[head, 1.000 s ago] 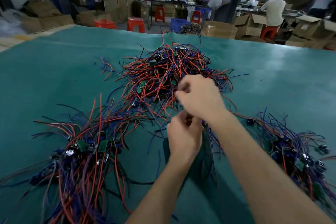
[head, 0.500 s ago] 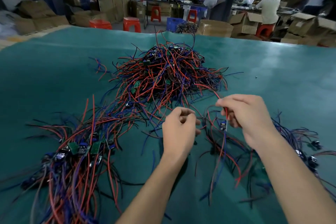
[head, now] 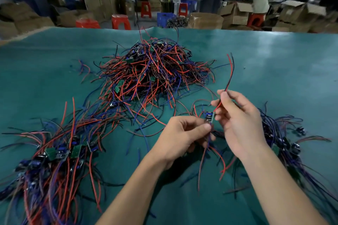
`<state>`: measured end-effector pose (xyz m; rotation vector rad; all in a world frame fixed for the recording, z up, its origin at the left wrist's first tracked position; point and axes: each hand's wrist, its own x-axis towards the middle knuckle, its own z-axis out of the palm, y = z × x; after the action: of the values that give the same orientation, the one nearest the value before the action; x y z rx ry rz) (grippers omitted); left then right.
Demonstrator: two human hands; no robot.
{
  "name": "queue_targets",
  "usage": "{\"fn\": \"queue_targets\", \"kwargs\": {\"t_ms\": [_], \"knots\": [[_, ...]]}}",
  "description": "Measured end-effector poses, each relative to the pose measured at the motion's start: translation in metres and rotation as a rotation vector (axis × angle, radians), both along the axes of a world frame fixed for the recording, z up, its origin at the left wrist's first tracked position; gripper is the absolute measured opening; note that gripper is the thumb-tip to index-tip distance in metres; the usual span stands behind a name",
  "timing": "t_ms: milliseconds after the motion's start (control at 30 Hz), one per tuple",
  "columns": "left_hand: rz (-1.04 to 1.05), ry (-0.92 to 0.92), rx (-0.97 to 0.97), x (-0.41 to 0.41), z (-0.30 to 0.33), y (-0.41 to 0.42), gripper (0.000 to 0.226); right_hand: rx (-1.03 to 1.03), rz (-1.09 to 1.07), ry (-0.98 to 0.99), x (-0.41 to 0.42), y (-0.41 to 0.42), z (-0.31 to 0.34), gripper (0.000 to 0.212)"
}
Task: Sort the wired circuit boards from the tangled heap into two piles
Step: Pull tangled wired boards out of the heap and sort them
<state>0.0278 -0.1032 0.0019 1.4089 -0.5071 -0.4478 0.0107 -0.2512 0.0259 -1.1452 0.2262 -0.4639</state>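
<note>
We see both hands raised over the green table (head: 274,71), sharing one wired circuit board (head: 209,117). The left hand (head: 180,139) pinches the board's lower end between thumb and forefinger, its grip clamped on the board, while the right hand (head: 237,120) pinches the red and black wire pair (head: 230,71) that rises from the board's top, the remaining fingers loosely curled. More red and blue leads hang from the board below the hands.

The tangled heap (head: 151,73) sits at mid-table, beyond the hands — red, blue and black wires with small green boards showing here and there. One sorted pile (head: 60,151) lies at the lower left, its boards bunched together and its wires fanned outward; its near end runs off the frame. The second pile (head: 285,142) lies at the right, largely hidden behind the right forearm and cut by the frame edge.

Past the table's far edge we make out open cardboard boxes (head: 236,12), their contents out of sight, a blue crate (head: 165,18) with a dark bundle of wired parts beside or in it — we cannot tell which — and red stools (head: 120,22). People work at benches in the blurred background. No writing is readable on boards or boxes.
</note>
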Motion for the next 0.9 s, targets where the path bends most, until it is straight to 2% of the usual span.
{"fn": "queue_targets", "kwargs": {"t_ms": [133, 300, 400, 500, 600, 700, 900], "knots": [[0.123, 0.038, -0.045, 0.001, -0.003, -0.001, 0.013, -0.025, 0.097, 0.028, -0.002, 0.0, -0.001, 0.014], [0.246, -0.001, -0.068, 0.005, -0.007, 0.0, 0.009, -0.12, 0.219, 0.138, -0.005, -0.002, -0.003, 0.009], [0.235, -0.048, -0.016, 0.007, -0.009, 0.001, 0.01, -0.115, 0.265, 0.107, -0.007, -0.007, -0.002, 0.01], [0.185, -0.118, 0.057, 0.007, -0.01, 0.002, 0.025, -0.15, 0.267, 0.096, -0.006, -0.011, -0.003, 0.02], [0.152, -0.109, 0.052, 0.008, -0.009, 0.003, 0.023, -0.289, 0.159, 0.095, -0.006, -0.009, -0.004, 0.004], [0.082, -0.103, 0.066, 0.009, -0.006, 0.005, 0.022, -0.435, -0.034, 0.065, -0.004, -0.015, -0.006, 0.023], [-0.025, -0.125, 0.051, 0.006, -0.004, 0.004, 0.02, -0.306, -0.364, -0.029, -0.002, -0.039, -0.001, 0.018]]}}
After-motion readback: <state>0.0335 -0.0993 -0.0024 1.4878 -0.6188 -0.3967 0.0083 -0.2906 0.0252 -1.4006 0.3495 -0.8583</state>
